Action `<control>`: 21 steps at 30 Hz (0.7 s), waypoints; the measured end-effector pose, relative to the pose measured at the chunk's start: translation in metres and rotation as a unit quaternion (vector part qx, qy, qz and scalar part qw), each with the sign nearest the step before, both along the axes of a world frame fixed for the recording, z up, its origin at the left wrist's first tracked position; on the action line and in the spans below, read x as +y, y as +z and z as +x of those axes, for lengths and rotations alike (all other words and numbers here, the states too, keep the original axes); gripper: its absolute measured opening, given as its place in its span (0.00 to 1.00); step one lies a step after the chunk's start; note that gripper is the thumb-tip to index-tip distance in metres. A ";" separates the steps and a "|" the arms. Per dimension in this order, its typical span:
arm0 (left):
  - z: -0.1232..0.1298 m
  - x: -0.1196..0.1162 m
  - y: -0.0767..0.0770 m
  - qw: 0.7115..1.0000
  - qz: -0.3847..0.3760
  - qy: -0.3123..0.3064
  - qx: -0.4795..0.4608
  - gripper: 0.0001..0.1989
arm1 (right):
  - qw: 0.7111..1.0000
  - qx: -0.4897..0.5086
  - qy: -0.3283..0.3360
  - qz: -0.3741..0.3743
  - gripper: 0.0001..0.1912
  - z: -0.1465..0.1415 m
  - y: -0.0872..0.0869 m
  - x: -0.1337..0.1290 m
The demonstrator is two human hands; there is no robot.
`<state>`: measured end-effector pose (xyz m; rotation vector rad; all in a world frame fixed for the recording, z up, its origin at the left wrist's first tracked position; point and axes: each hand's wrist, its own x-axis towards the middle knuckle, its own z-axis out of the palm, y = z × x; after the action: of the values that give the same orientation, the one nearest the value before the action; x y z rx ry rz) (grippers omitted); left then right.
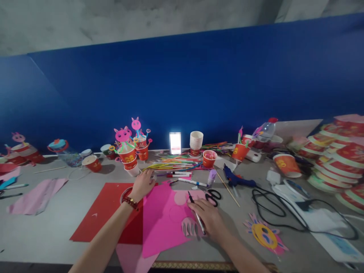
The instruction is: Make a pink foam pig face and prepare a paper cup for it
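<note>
My left hand (145, 185), with a beaded bracelet at the wrist, reaches over the top edge of the pink sheet (159, 223); its fingertips are near the pipe cleaners (170, 163), and whether they hold anything is unclear. A red sheet (99, 212) lies partly under that forearm. My right hand (206, 216) rests at the pink sheet's right side, with a dark pen (200, 223) under its fingers. Light pink cut circles (179, 198) and a scalloped pink piece (189, 227) lie beside the pen. Black scissors (214, 195) sit just beyond the right hand.
Decorated red cups (127, 156) stand at the back left, a stack of white cups (196, 141) at the back middle. A blue glue gun (237, 179), black cable (273, 223) and yellow-faced paper craft (264, 236) lie right. Stacked red cups (338, 159) fill the far right.
</note>
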<state>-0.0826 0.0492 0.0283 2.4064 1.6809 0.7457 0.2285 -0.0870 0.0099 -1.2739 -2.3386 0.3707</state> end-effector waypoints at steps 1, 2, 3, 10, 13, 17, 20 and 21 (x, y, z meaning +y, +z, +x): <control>0.001 0.000 0.000 1.000 0.004 -0.003 0.012 0.18 | 1.000 0.006 -0.001 -0.007 0.25 0.001 0.001 0.000; 0.002 -0.001 0.001 1.000 0.010 -0.008 0.022 0.18 | 1.000 0.012 -0.002 -0.014 0.25 0.001 0.002 0.000; 0.003 -0.002 0.002 0.999 0.015 -0.014 0.030 0.19 | 1.000 0.018 -0.002 -0.019 0.24 0.001 0.004 0.000; 0.012 -0.006 -0.002 0.995 0.021 -0.064 0.073 0.16 | 0.999 0.047 0.007 -0.004 0.20 0.003 0.003 0.003; 0.014 0.001 -0.006 0.995 0.031 -0.048 0.078 0.19 | 0.998 0.060 0.007 0.017 0.18 0.003 -0.001 0.005; 0.018 0.003 -0.007 0.995 0.057 -0.029 0.071 0.22 | 0.995 0.089 0.001 0.049 0.19 0.004 -0.003 0.005; 0.024 -0.012 -0.004 0.993 0.070 -0.058 0.069 0.18 | 0.992 0.109 0.003 0.065 0.19 0.003 0.000 0.006; 0.026 -0.020 -0.003 0.992 0.068 -0.077 0.073 0.15 | 0.991 0.114 0.005 0.072 0.19 0.003 0.001 0.007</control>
<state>-0.0567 0.0297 0.0250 2.7098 1.5138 0.6978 0.2313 -0.0804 0.0111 -1.0908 -2.1377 0.3254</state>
